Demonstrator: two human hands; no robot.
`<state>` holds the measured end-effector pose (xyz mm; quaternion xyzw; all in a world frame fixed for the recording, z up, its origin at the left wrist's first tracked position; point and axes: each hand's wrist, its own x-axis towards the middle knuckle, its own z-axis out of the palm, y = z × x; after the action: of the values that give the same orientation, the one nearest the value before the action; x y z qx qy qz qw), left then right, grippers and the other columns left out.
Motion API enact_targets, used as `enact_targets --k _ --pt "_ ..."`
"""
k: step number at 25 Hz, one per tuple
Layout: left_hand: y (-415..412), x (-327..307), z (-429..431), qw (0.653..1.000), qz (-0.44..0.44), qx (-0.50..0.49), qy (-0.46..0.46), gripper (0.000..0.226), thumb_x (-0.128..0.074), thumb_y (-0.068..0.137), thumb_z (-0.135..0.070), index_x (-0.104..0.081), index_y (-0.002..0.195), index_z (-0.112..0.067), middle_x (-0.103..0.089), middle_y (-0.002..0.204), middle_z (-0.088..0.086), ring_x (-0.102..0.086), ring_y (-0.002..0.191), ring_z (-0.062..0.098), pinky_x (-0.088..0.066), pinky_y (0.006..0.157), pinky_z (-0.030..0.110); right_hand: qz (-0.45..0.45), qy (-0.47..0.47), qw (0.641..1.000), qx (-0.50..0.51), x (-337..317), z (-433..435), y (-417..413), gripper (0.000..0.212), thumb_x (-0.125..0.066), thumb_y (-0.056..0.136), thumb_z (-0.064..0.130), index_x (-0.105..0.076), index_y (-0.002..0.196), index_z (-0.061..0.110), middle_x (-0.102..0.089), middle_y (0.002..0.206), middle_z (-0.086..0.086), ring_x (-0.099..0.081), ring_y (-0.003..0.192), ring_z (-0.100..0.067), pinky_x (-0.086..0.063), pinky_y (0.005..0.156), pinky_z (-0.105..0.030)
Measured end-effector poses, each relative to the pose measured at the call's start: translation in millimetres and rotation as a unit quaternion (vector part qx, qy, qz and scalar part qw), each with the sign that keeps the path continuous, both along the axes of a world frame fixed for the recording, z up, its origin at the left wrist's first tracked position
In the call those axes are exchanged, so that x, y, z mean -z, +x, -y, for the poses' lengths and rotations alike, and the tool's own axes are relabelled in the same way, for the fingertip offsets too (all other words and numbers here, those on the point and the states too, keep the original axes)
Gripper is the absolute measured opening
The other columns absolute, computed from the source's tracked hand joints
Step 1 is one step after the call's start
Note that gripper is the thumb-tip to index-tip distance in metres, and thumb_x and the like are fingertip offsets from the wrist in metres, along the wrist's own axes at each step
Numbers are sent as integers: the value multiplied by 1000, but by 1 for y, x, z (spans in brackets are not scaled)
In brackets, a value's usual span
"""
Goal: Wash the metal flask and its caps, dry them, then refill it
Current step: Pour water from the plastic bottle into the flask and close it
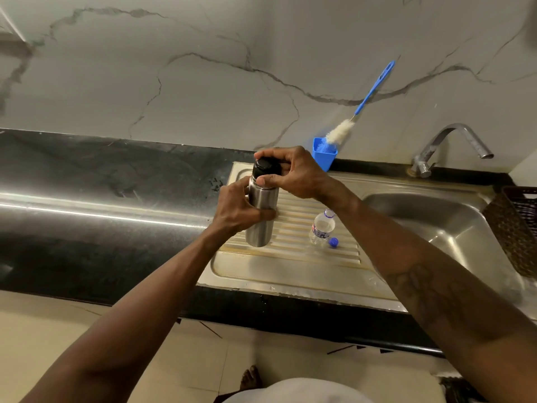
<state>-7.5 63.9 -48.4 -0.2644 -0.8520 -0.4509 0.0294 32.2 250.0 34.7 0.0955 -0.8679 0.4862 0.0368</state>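
The metal flask (260,225) stands close to upright over the drainboard (290,271). Its long axis is near vertical and its top leans slightly away from the person. Whether the base rests on the ribs cannot be confirmed.

The left hand (241,207) is wrapped round the steel body at mid-height. The right hand (296,175) pinches the black cap (266,167) from above and from the right. Both hands are on the flask, the right one uppermost, so the twist runs about the vertical axis.

Judgement: the cap is being turned on the neck, direction not determinable.

An uncapped plastic bottle (322,228) stands just right of the flask, with its blue cap (334,242) beside it. Its label is illegible, and no marking shows on the flask.

A bottle brush (340,130) sits in a blue holder (325,157) behind them. The sink basin (436,216) lies to the right.
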Motion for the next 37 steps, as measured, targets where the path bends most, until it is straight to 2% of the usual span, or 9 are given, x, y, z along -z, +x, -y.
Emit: enact_targets --k 6,11,18,22,24,27,30,32,37 --pt "1 10 -9 995 -34 -87 -29 78 -98 56 -47 -63 120 -18 -74 98 -1 -71 79 14 -64 72 33 -112 134 953 249 5 41 1 55 -91 66 55 -74 104 19 -75 94 5 -66 85 -9 -43 67 -7" --pt "-14 -2 8 999 25 27 21 67 -98 63 -32 -67 119 -14 -74 100 -1 -73 88 13 -64 77 36 37 27 999 -27 -1 15 -10 62 -78 90 26 -53 146 14 -61 137 -9 -60 125 -20 -52 106 -31" --pt "-13 5 7 997 6 -75 28 65 -98 59 -32 -68 115 -17 -74 94 -5 -72 84 11 -64 76 36 -106 93 986 88 25 49 -15 66 -83 82 31 -61 140 11 -70 130 -9 -67 117 -21 -55 103 -35" --pt "-19 4 21 997 9 -73 20 68 -100 57 -33 -67 115 -20 -74 97 -9 -72 85 6 -63 79 31 -16 -96 995 22 29 42 -31 45 -73 94 34 -66 135 16 -70 130 -4 -67 119 -13 -56 102 -34" --pt "-25 5 28 996 19 -82 24 66 -101 55 -36 -66 110 -23 -74 96 -9 -72 85 5 -63 79 32 17 -214 972 97 46 40 -42 34 -59 102 42 -75 116 15 -75 118 -4 -71 111 -14 -58 98 -37" --pt "-34 6 32 995 26 -84 37 67 -100 54 -38 -67 110 -20 -75 97 -7 -73 86 6 -64 79 34 24 -11 970 241 96 30 -64 23 -65 96 33 -79 93 15 -78 97 -3 -72 94 -16 -57 92 -39" --pt "-46 9 36 996 29 -67 41 70 -98 52 -43 -69 111 -17 -76 97 -7 -74 87 7 -64 80 35 199 222 948 110 144 22 -72 64 -67 89 14 -50 150 19 -43 158 -16 -38 147 -30 -34 119 -40" --pt "-52 12 38 997 37 -62 39 71 -98 51 -44 -70 111 -17 -77 97 -7 -74 87 6 -64 80 35 234 285 928 51 164 21 -70 85 -69 87 9 -28 160 22 -18 168 -14 -20 154 -33 -31 122 -44" --pt "-61 20 37 996 56 -50 44 75 -94 49 -53 -70 111 -18 -77 98 -8 -74 88 8 -64 81 38 138 316 932 113 164 21 -75 50 -78 84 21 -60 130 18 -56 125 -9 -59 110 -29 -54 89 -36"
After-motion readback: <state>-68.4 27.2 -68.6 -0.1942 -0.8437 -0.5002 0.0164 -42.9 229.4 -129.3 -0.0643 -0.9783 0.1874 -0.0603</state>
